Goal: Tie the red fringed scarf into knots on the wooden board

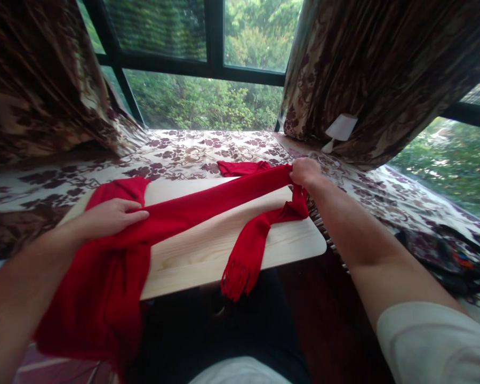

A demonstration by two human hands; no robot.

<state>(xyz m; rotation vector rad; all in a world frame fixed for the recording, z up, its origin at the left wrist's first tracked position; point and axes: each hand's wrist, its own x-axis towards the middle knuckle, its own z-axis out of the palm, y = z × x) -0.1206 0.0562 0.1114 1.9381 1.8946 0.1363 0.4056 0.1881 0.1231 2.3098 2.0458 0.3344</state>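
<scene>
A long red fringed scarf (208,208) lies stretched across a small light wooden table (224,250). My left hand (110,216) rests flat on the scarf near the table's left end, fingers stretched out and pressing the cloth. My right hand (304,172) is closed on the scarf at the table's far right corner, holding a fold there. From that hand the fringed end (240,272) hangs back over the table's front edge. Much of the scarf bunches over the left edge toward my lap.
A floral-patterned cover (192,149) spreads behind the table up to a window (208,96) with trees outside. Brown patterned curtains (384,69) hang left and right. A white tag (340,128) hangs on the right curtain. Dark cloth items (456,256) lie at right.
</scene>
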